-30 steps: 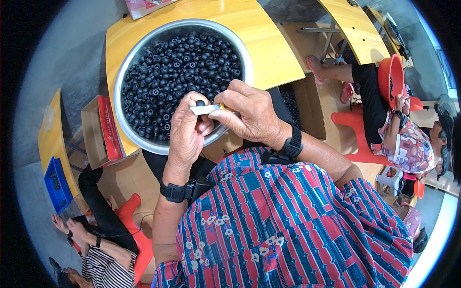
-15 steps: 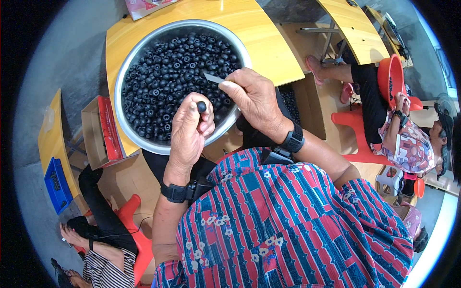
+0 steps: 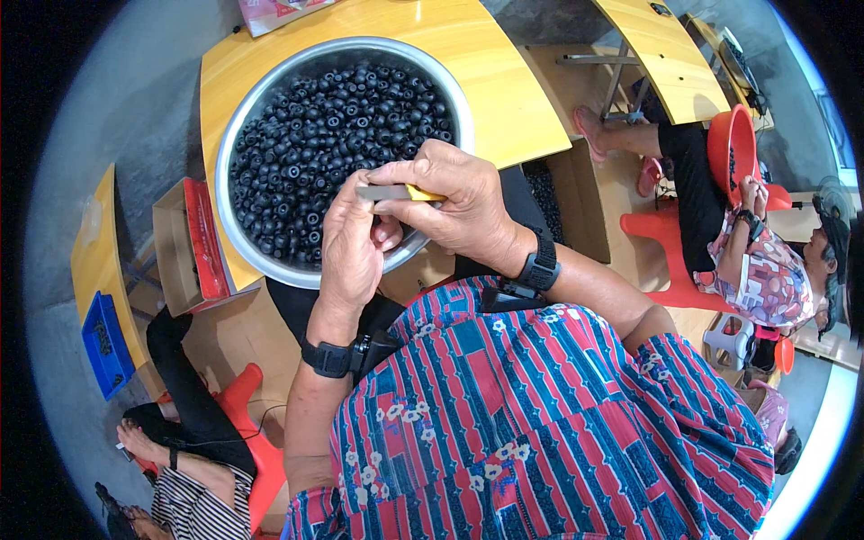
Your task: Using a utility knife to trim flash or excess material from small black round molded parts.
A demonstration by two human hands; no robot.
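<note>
Communal sorting workshop: yellow tables (image 3: pixel 504 99), berry-filled basin (image 3: pixel 270 261).

Crowded work spot; little open room around the two hands.

A wide metal bowl (image 3: pixel 236 135) heaped with dark round fruit (image 3: pixel 333 126) covers most of the yellow table (image 3: pixel 504 99); both hands meet over its near rim; bare tabletop lies only to the right; an open cardboard box (image 3: pixel 175 247) stands to the left; a red stool (image 3: pixel 256 441) sits lower left.

An open brown cardboard box (image 3: pixel 175 247) with a red pack (image 3: pixel 205 238) inside stands left of the table.
</note>
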